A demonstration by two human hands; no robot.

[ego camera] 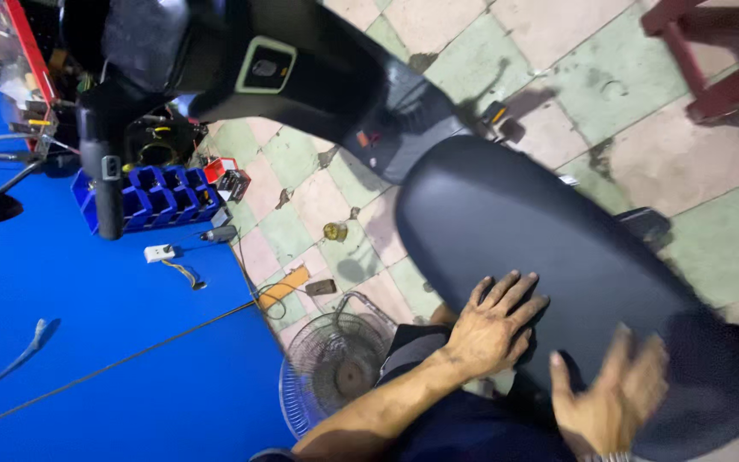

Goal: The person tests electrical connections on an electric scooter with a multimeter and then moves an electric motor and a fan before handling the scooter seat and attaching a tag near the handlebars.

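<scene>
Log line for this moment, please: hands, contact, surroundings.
left hand: flat on scooter seat | right hand: blurred, at seat edge, grip unclear | fan on tiled floor beside seat

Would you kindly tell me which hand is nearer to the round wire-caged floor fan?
Left. The left hand rests flat on the black seat, beside the fan; the blurred right hand is farther off.

Both hands on the scooter seat (left hand, right hand), fan on floor left of them
</scene>
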